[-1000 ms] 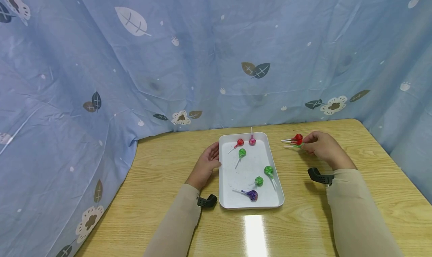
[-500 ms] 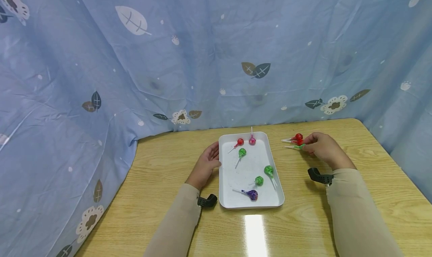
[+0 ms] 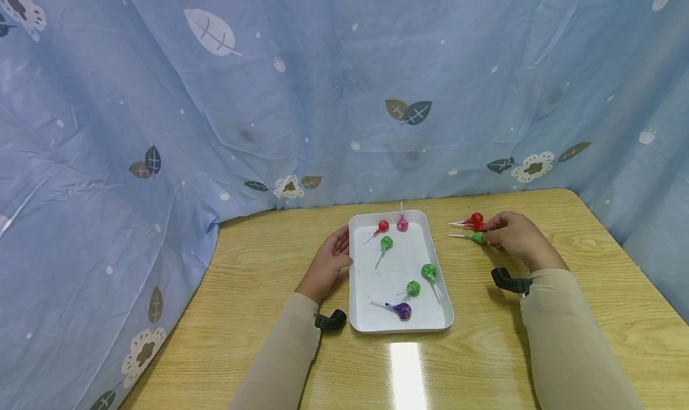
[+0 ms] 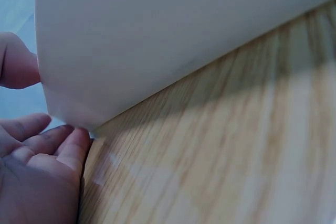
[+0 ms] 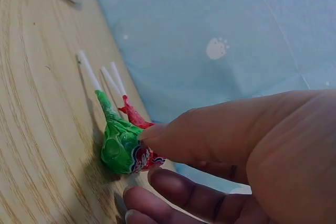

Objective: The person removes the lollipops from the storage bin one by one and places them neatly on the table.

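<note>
My right hand [image 3: 514,236] is at the right of the table, thumb and fingertips pinching the round head of a green-wrapped lollipop [image 5: 123,148]. Its white stick points left. Just beyond it lie two red lollipops [image 3: 476,218], sticks also leftward; in the right wrist view the green one and the thumb partly cover them. My left hand [image 3: 327,263] holds the left side of a white tray [image 3: 398,329], thumb at the rim, fingers along the outer wall [image 4: 157,35] near its base. Inside the tray are several lollipops: a purple one [image 3: 402,311], a red one [image 3: 383,226] and green ones [image 3: 386,243].
A pink lollipop [image 3: 402,225] leans at the tray's far wall with its stick over the rim. The wooden table [image 3: 258,260] ends at a blue patterned curtain [image 3: 301,99] behind and on both sides. A black wrist camera [image 3: 510,281] juts from the right sleeve.
The green lollipop in my right hand has shifted slightly nearer, away from the red ones, and more of its head shows. My left hand and the tray have stayed put.
</note>
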### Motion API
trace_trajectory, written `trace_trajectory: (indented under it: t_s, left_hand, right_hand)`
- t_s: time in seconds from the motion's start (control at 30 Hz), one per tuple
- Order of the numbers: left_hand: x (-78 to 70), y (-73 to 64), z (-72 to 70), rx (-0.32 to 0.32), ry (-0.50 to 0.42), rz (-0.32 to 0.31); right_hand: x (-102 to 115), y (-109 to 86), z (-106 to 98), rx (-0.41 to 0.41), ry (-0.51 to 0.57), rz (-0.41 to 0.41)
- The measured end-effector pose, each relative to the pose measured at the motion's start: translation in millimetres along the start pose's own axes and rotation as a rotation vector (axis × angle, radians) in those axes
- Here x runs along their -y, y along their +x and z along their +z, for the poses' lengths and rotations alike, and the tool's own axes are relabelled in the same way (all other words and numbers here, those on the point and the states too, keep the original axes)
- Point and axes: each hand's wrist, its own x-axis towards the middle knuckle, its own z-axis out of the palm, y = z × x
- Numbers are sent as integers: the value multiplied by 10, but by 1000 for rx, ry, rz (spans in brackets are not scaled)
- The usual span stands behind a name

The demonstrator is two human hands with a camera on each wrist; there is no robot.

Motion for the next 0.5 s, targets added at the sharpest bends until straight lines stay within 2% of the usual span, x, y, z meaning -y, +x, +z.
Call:
trace_trajectory:
  t_s: [0.2,0.5]
  left_hand:
    - [0,14,2,-1,-11,4]
    - [7,15,-4,4,-25,0]
  right_hand:
    - [24,-16,-5,-32,-21,-9]
    - [56,-17,6,-36,-4,-28]
